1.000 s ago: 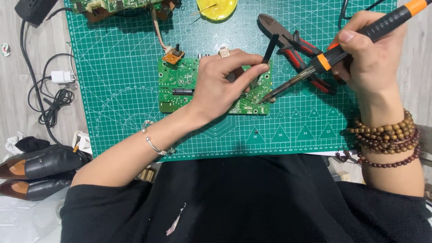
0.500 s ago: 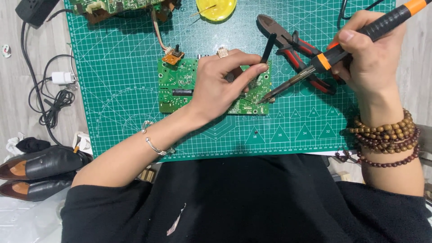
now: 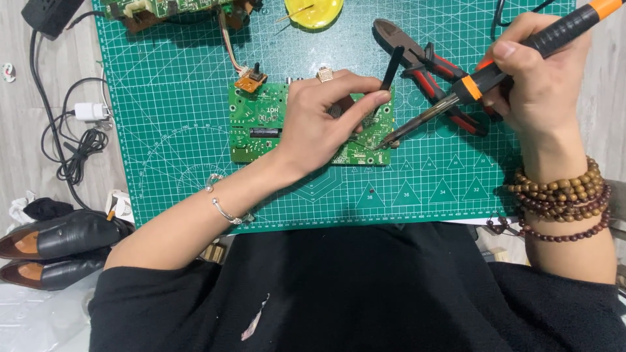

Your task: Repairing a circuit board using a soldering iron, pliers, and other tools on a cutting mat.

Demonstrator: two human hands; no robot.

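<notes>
The left hand (image 3: 319,124) is covering the middle of the green circuit board (image 3: 257,127), hiding the parts beneath. The soldering iron (image 3: 482,81) is running off the top right edge, its handle end cut away. A second board (image 3: 163,8) and a yellow dish (image 3: 314,12) are getting clipped by the top edge. The iron's tip contact is too small to judge.

Overhead view of a green cutting mat (image 3: 182,130) on the tabletop. The left hand (image 3: 319,124) presses flat on a green circuit board (image 3: 257,127), one fingertip by a thin black rod (image 3: 390,68). The right hand (image 3: 544,78) grips an orange-and-black soldering iron (image 3: 495,72) — its tip touching the board's right edge. Red-handled cutters (image 3: 424,62) lie behind the iron; a yellow dish (image 3: 314,12) sits at the mat's far edge.
</notes>
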